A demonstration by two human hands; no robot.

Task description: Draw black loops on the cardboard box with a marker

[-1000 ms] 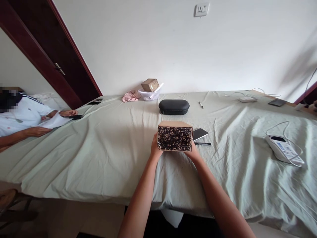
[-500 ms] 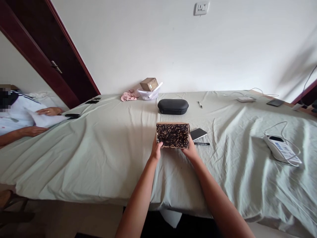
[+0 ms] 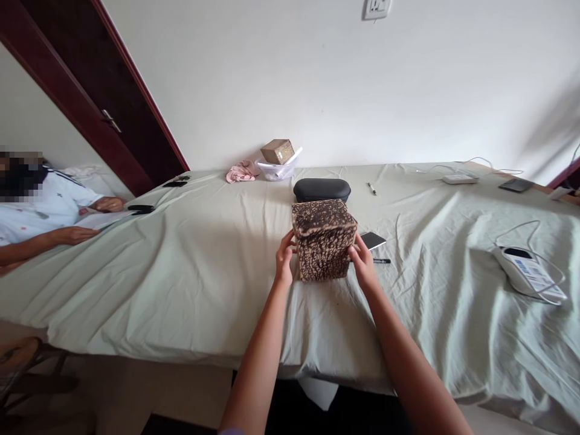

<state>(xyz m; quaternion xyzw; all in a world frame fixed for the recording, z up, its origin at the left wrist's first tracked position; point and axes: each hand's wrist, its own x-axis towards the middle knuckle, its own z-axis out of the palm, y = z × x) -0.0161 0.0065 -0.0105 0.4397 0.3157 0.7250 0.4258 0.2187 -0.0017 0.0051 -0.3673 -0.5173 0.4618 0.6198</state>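
Observation:
Between my two hands is a cardboard box (image 3: 324,248), its visible faces covered in black scribbles. My left hand (image 3: 285,260) grips its left side, the thumb toward me. On the opposite side my right hand (image 3: 361,261) holds it, thumb against the near edge. A dark flat phone-like object (image 3: 374,240) lies just past my right hand, with a black pen (image 3: 382,261) partly hidden by that hand. Behind the box stands a black zip case (image 3: 321,189).
A plain brown box (image 3: 277,151) rests on a clear plastic tub (image 3: 276,171) beside a pink cloth (image 3: 242,171). At right lies a white power strip (image 3: 528,272) with its cord. Another pen (image 3: 372,188) lies farther back. A person (image 3: 54,211) sits at left with papers.
The box has been turned in my hands: earlier one scribbled face showed, now a top and a front face do. The person at left has lowered the papers.

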